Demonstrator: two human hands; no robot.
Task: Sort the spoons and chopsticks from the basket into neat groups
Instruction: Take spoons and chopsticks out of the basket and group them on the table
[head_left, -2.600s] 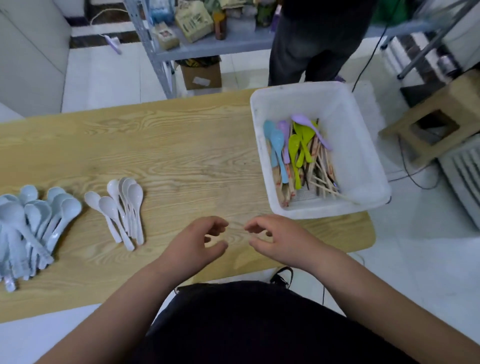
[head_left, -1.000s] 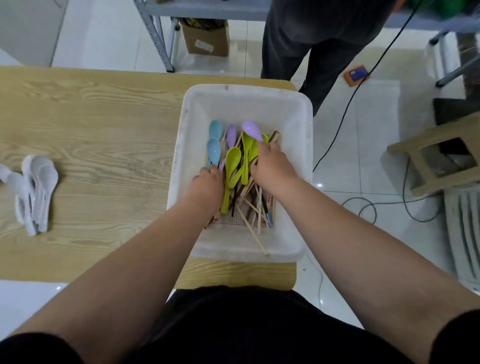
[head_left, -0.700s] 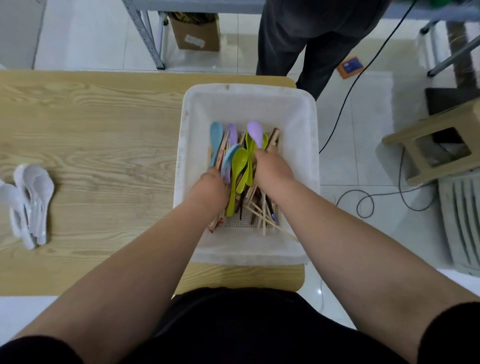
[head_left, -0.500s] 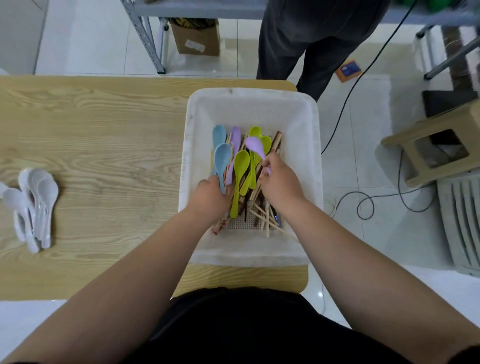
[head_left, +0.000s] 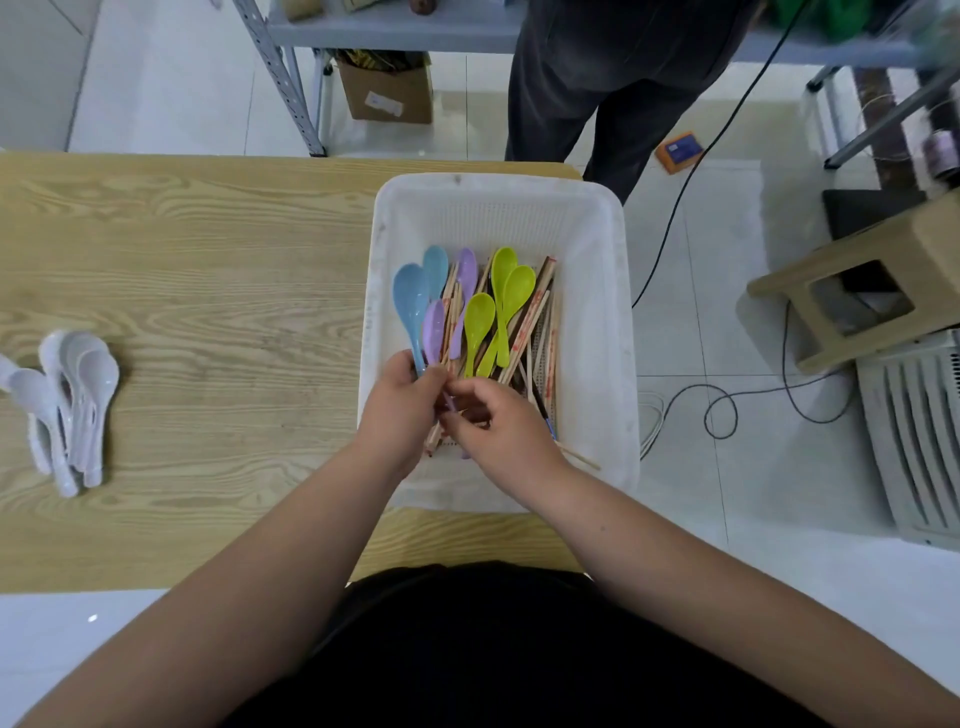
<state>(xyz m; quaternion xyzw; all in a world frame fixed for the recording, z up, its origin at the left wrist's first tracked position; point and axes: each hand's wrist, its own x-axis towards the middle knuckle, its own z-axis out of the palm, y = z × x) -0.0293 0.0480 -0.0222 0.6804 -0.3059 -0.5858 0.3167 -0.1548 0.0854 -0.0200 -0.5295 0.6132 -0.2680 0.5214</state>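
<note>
Asking: what does the left hand (head_left: 397, 415) hold?

Answering: its fingers curl round the handles of a blue spoon (head_left: 408, 301) and a purple spoon (head_left: 434, 327). Both bowls point away from the wearer, over the basket (head_left: 605, 322).

Asking: and the right hand (head_left: 501, 431)?

Answering: it lies just beside the left, above the near end of the basket. Its fingers are bent, and thumb and forefinger close on the tail of the purple spoon's handle.

Asking: where is the rest of the cutlery?

Answering: inside the basket lie three green spoons (head_left: 506, 291), a second blue one and a second purple one. All rest roughly lengthwise on a layer of chopsticks (head_left: 535, 332). One stick angles toward the near right corner. White spoons (head_left: 78, 395) lie grouped on the worktop (head_left: 208, 260), well apart to the left, bowls away from the wearer.

Asking: and the basket itself?

Answering: it stands at the worktop's right end, its right side past the edge. A bystander (head_left: 587, 93) in dark trousers stands beyond it. A stool (head_left: 852, 291) sits on the floor to the right.
</note>
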